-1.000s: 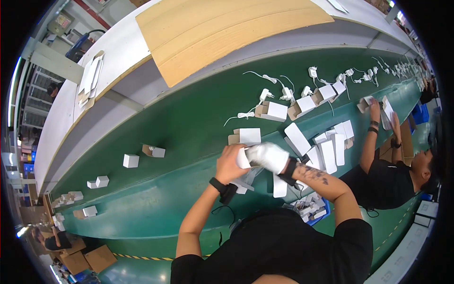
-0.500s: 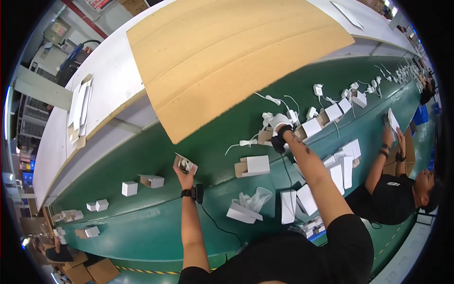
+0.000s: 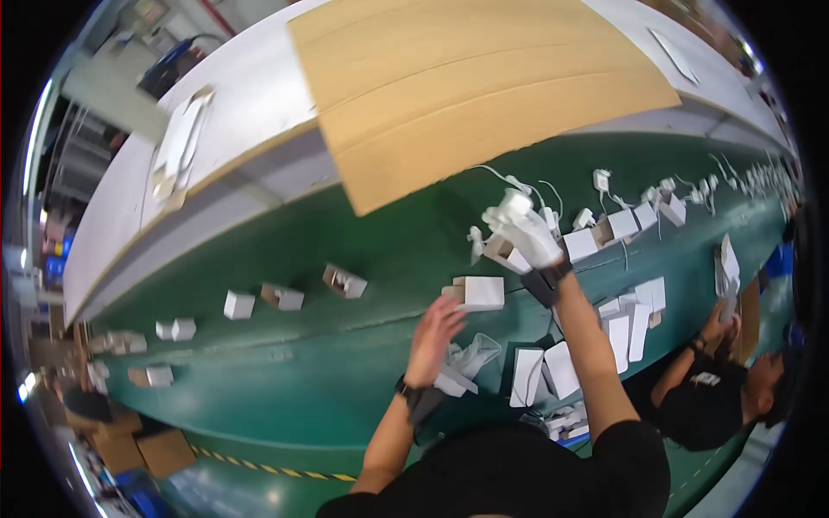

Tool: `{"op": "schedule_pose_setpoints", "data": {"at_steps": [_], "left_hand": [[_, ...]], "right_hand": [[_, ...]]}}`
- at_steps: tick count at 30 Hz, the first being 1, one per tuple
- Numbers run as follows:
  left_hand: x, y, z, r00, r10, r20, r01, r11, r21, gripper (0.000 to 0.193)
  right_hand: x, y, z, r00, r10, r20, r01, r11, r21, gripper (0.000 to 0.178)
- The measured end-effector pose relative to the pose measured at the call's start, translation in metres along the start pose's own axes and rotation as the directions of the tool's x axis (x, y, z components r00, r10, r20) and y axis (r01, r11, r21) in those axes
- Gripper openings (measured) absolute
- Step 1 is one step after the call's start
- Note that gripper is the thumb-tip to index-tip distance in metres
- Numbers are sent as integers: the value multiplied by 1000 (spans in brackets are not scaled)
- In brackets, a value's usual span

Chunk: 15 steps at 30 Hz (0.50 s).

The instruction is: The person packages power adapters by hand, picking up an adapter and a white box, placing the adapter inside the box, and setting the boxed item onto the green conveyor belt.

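Note:
My left hand (image 3: 434,339), bare, has its fingers stretched apart at the near-left corner of a white box (image 3: 484,293) with an open brown flap. It appears to hold nothing; whether the fingertips touch the box is hard to tell. A white glove covers my right hand (image 3: 531,237), which is closed around a white power adapter (image 3: 515,204) above the green conveyor belt. Below that hand stands an open small box (image 3: 503,252). Further left on the belt, an open box (image 3: 344,281) has something white inside.
More white boxes and corded adapters (image 3: 602,180) line the belt (image 3: 414,207) to the right. A cardboard sheet (image 3: 484,86) overhangs from the white shelf (image 3: 242,82). White cartons (image 3: 563,371) and a clear plastic bag (image 3: 477,354) lie near me. A co-worker (image 3: 712,388) sits at right.
My left hand has let go of the open box, now on the belt, and moved right to the white box. My right hand has lifted a power adapter. The view has shifted slightly.

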State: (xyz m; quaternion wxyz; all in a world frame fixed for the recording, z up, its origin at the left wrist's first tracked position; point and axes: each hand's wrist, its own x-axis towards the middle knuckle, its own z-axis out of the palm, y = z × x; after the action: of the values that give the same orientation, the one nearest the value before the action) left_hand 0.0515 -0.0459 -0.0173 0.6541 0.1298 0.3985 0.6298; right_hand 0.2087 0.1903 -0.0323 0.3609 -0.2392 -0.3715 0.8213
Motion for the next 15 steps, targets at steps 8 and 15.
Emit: {"op": "schedule_pose_setpoints", "data": {"at_steps": [8, 15], "left_hand": [[111, -80, 6, 875, 66, 480, 264, 765, -587, 51], [57, -44, 61, 988, 63, 143, -5, 926, -377, 49]], "right_hand": [[-142, -1, 70, 992, 112, -53, -119, 979, -165, 41], [-154, 33, 59, 954, -296, 35, 208, 576, -791, 29]]}}
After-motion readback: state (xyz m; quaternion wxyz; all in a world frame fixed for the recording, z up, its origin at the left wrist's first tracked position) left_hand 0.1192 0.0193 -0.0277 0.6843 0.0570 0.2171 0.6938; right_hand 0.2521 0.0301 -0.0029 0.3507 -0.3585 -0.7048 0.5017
